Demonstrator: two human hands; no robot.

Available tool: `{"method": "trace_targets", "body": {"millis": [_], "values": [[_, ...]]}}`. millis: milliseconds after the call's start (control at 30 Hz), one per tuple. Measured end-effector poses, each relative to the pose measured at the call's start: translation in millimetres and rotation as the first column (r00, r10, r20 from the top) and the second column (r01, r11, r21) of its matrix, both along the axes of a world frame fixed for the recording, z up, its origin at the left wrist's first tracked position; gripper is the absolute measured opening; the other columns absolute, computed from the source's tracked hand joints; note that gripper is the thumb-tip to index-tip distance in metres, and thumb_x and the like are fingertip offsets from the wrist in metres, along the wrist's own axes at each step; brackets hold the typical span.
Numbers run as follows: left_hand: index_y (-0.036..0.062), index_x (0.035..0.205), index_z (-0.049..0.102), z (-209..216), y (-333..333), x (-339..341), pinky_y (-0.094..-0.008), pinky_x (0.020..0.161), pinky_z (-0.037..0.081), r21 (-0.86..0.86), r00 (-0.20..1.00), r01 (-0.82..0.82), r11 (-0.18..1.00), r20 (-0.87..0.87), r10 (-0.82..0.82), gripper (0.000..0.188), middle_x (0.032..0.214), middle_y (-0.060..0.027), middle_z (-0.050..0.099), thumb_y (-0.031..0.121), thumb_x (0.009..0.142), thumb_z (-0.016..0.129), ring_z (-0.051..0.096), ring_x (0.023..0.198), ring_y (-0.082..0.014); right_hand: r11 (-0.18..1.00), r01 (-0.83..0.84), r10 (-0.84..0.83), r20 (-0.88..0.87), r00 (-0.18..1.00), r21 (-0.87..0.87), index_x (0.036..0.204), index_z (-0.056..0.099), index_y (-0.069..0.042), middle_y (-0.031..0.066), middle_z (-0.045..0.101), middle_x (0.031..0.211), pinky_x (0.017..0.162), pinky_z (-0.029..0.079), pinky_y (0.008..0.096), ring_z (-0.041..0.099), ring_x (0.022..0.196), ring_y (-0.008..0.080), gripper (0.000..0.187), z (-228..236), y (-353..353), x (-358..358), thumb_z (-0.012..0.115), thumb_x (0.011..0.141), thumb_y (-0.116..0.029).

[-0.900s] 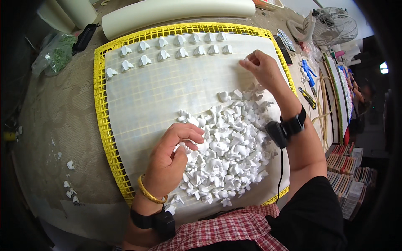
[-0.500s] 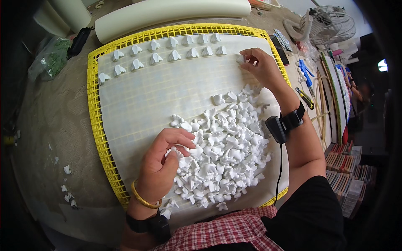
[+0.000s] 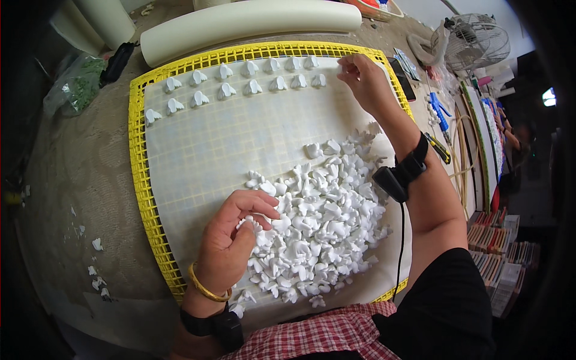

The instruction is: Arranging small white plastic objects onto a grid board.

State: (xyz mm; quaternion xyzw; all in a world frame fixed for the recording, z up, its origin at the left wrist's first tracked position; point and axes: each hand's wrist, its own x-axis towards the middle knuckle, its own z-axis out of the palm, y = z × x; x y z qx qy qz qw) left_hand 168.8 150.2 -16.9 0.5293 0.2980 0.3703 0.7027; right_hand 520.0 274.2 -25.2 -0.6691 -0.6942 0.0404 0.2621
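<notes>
My left hand (image 3: 227,237) is closed, thumb and fingers pinching a white petal-shaped piece (image 3: 247,222) at the left side of a heap. That heap of similar white pieces (image 3: 324,225) covers the near right part of a pale sheet (image 3: 210,150). At the far right corner of the sheet is my right hand (image 3: 364,81), its thumb and fingers curled together in a pinch. What lies between those fingertips is hard to make out against the pale sheet. Two spaced rows of white pieces (image 3: 252,87) lie along the far edge, ending just left of my right hand.
A yellow plastic grid frame (image 3: 139,180) lies under the sheet. Behind it rests a long cream roll (image 3: 252,27). Rightward are a phone (image 3: 402,81), a blue tool (image 3: 438,108), a yellow-black cutter (image 3: 439,147) and a fan (image 3: 471,42). A black cable (image 3: 402,246) hangs from my right wrist.
My right hand has moved a little away from me, toward the sheet's far right corner; the white piece that showed in its fingers no longer shows plainly. My left hand has stayed put.
</notes>
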Motion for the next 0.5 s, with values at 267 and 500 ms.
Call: {"method": "trace_targets", "body": {"millis": [267, 500], "values": [[0.0004, 0.107, 0.056, 1, 1, 0, -0.0280, 0.085, 0.048, -0.031, 0.999, -0.012, 0.999, 0.029, 0.013, 0.040, 0.113, -0.0119, 0.058, -0.016, 0.079, 0.032, 0.057, 0.095, -0.0130, 0.998, -0.008, 0.008, 0.000, 1.000, 0.068, 0.104, 0.065, 0.001, 0.0165, 0.063, 0.093, 0.077, 0.051, 0.0382, 0.062, 0.086, 0.0325, 0.020, -20, 30, 2, 0.066, 0.085, -0.006], [0.0006, 0.107, 0.056, -3, 0, -2, -0.0277, 0.084, 0.048, -0.010, 1.000, -0.003, 1.000, 0.026, 0.003, 0.040, 0.113, -0.0120, 0.058, -0.016, 0.079, 0.033, 0.058, 0.095, -0.0130, 0.999, -0.017, 0.015, 0.056, 0.998, 0.031, 0.105, 0.066, -0.001, 0.0156, 0.063, 0.095, 0.079, 0.050, 0.0390, 0.062, 0.087, 0.0323, 0.021, -16, 30, -3, 0.067, 0.084, -0.005]]}}
